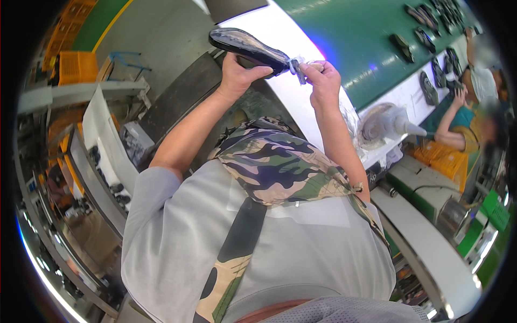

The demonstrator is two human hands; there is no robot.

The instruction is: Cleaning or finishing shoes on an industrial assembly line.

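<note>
Left grip (236, 78): fingers wrapped under a dark shoe (245, 53), thumb along its near side.
Right grip (325, 82): thumb and fingers pinched together on a small greyish-white piece (298, 72) at the shoe's right end; its kind is unclear.
Shoe: held up over the edge of the white worktop (258, 24), pale streaks on its upturned face.
Green surface (344, 37): beyond the worktop, dark shoes (423, 19) toward the far right.
Nozzled bottle (396, 121): white, right of the hands.
Room: orange crates (78, 67) left, a co-worker (462, 132) right.
</note>
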